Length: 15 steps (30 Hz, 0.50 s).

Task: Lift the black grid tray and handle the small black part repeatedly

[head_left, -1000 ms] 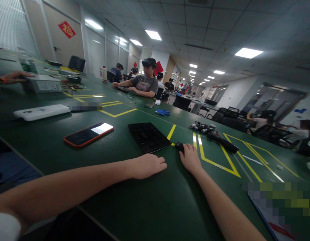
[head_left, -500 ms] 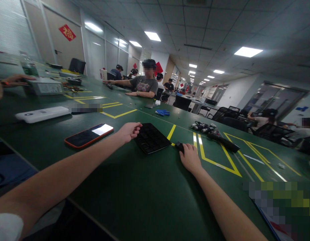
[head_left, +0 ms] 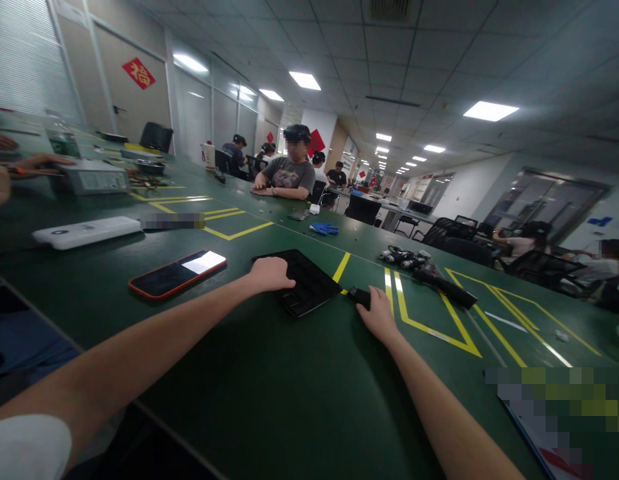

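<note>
A flat black tray with compartments (head_left: pixel 314 283) lies on the green table in front of me. My left hand (head_left: pixel 272 273) is over its left side, knuckles up and thumb stretched along the tray. The fingers curl downward and their tips are hidden, so what they hold, if anything, does not show. To the right of the tray, my right hand (head_left: pixel 379 315) rests low at the table with its fingers closed around a small black object (head_left: pixel 359 296). Its exact kind is unclear. A phone in an orange case (head_left: pixel 177 275) lies left of my left hand, its screen partly lit.
A white device (head_left: pixel 92 232) lies at left, near a grey box (head_left: pixel 97 177) with another person's hand (head_left: pixel 44 161) by it. Beyond the tray are a blue glove (head_left: pixel 324 229) and bundled cables (head_left: pixel 404 257) with a black tube (head_left: pixel 454 291). Across the table sits a person (head_left: pixel 292 172).
My left hand has come down from a raised pinch onto the tray. My right hand stays on the black object, which shows more. The person across has drawn one arm back.
</note>
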Each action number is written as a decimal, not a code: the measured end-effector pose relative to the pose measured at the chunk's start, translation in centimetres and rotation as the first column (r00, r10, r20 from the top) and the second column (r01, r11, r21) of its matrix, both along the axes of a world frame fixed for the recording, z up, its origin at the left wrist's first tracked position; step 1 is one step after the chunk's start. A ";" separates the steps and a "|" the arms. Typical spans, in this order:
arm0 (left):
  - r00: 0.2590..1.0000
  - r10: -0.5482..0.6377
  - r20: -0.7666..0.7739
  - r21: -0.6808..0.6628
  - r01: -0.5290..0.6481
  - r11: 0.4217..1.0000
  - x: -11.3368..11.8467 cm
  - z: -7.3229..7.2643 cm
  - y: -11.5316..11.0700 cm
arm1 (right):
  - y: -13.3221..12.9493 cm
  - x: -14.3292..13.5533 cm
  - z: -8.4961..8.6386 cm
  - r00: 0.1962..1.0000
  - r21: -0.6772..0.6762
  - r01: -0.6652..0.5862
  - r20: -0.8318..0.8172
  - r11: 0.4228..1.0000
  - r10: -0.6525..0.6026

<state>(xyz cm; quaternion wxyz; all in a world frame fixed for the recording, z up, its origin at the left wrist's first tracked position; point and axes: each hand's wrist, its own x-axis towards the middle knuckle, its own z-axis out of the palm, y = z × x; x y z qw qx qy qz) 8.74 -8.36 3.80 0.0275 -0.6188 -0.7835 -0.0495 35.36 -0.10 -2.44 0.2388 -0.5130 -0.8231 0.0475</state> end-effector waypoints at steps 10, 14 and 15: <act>0.845 -0.208 0.493 0.291 0.065 0.955 3.2 -2.0 -1.3 | -1.8 -1.9 -0.5 0.748 -0.072 -0.410 -0.597 0.909 0.290; 0.667 -0.390 0.635 0.371 0.180 0.911 4.6 -2.6 -2.1 | -4.3 -2.9 0.6 0.643 -0.136 -0.565 -0.691 0.814 0.330; 0.635 -0.419 0.649 0.386 0.199 0.901 4.7 -2.7 -2.3 | -4.8 -3.0 1.0 0.647 -0.145 -0.570 -0.686 0.809 0.332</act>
